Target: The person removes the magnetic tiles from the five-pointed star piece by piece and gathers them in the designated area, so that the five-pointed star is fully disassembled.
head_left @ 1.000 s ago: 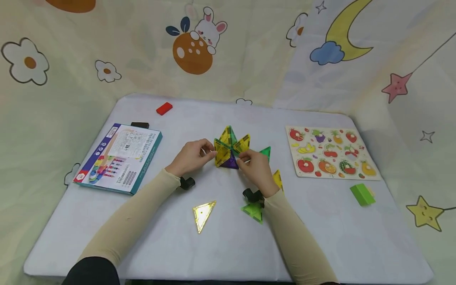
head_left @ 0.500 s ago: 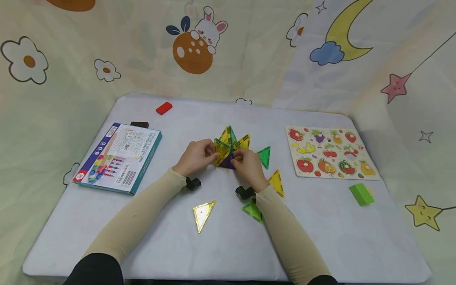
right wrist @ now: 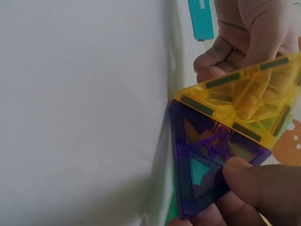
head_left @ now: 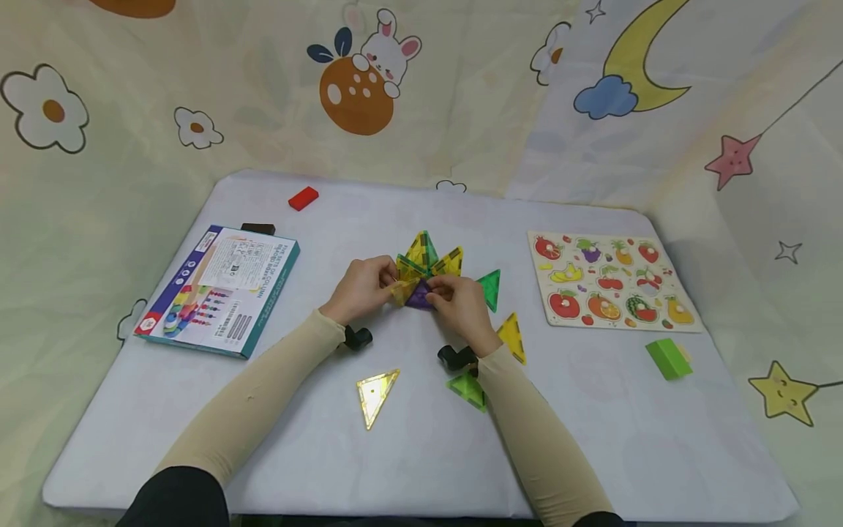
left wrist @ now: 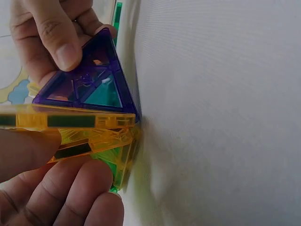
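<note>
A cluster of clear yellow, green and purple magnetic triangle tiles [head_left: 426, 269] stands at the middle of the white table [head_left: 421, 454]. My left hand [head_left: 364, 289] pinches a yellow tile [left wrist: 70, 121] at the cluster's near left side. My right hand [head_left: 456, 302] pinches the purple tile [right wrist: 202, 165] next to it, thumb on its face. The two tiles meet along one edge. Loose tiles lie flat nearby: a yellow one [head_left: 375, 391] in front, a green one [head_left: 469, 389] under my right forearm, another yellow one [head_left: 512, 338] and a green one [head_left: 490, 288] to the right.
A boxed toy set [head_left: 220, 289] lies at the left, a fruit peg puzzle [head_left: 609, 282] at the right. A red block [head_left: 303, 198] sits at the back, a green block [head_left: 668, 359] near the right edge. Printed cloth hangs all around the table.
My right hand slid left onto the purple tile. The yellow tile in my left hand has tipped lower toward the table, and both hands now sit closer together.
</note>
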Available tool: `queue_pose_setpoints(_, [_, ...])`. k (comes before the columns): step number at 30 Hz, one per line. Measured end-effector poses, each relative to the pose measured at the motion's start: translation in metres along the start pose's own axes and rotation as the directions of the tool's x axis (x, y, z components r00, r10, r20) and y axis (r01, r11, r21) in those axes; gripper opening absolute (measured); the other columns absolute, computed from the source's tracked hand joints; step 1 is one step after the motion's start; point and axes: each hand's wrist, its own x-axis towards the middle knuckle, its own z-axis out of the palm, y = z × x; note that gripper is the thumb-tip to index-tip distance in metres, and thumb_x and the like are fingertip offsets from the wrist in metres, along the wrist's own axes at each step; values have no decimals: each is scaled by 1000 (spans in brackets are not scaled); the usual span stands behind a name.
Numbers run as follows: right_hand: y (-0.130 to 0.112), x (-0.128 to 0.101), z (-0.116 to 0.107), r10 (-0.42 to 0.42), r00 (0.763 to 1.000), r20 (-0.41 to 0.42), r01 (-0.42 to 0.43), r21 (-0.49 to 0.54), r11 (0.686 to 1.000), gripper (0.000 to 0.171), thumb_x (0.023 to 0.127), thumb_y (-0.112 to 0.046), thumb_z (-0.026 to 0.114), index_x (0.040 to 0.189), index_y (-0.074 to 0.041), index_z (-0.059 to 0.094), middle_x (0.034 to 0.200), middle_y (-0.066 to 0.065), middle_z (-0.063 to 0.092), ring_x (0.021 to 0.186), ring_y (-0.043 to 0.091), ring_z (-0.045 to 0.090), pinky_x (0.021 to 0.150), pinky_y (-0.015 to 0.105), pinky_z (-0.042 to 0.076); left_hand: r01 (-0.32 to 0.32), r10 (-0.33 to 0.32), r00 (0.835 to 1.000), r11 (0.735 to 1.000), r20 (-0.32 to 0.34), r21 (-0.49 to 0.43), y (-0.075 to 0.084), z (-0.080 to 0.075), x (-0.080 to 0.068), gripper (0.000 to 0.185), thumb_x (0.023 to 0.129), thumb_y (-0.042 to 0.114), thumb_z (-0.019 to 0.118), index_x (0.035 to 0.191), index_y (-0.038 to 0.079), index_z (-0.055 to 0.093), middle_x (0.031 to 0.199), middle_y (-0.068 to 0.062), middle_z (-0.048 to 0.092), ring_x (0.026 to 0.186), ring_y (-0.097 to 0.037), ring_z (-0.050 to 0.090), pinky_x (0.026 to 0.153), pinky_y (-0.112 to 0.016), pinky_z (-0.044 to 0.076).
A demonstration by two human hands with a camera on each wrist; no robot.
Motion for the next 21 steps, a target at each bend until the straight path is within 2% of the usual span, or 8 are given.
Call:
queue_pose_setpoints(4, [-3,-1,-1,-41,999,13,41,-15,999,20,96,-16,76,113,-7,78,99,11,80,86,25,74,77,39,60,6,-6,1000,1000,-2,1,0,0,0,9,95,15,76,97,9,69,88,-6,76,76,-17,67,67,-29,53])
queue_pose_setpoints(9, [-5,-6,-3,-45,998,52,45,-11,999,19,95,-16,76,113,-7,78,100,10,80,86,24,74,77,37,60,8,-8,1000,1000,-4,-9,-2,2,0,16,96,25,76,95,10,69,88,-5,77,78,-17,69,70,-30,54])
queue_pose_setpoints(15, [-8,-14,-5,-63,990,127,60,29,998,19,95,-15,76,112,-7,79,106,11,80,89,24,76,79,36,62,32,-32,999,998,10,-45,-3,3,-1,19,97,29,74,99,11,67,91,-4,76,80,-17,68,74,-32,55])
queue_pose_setpoints(21, [-4,-20,-7,-66,985,159,54,77,996,21,95,-14,76,114,-5,78,106,12,80,90,23,76,81,37,62,72,-70,997,996,27,-60,-6,0,-4,26,97,36,74,107,14,66,95,-4,76,85,-19,69,78,-34,55])
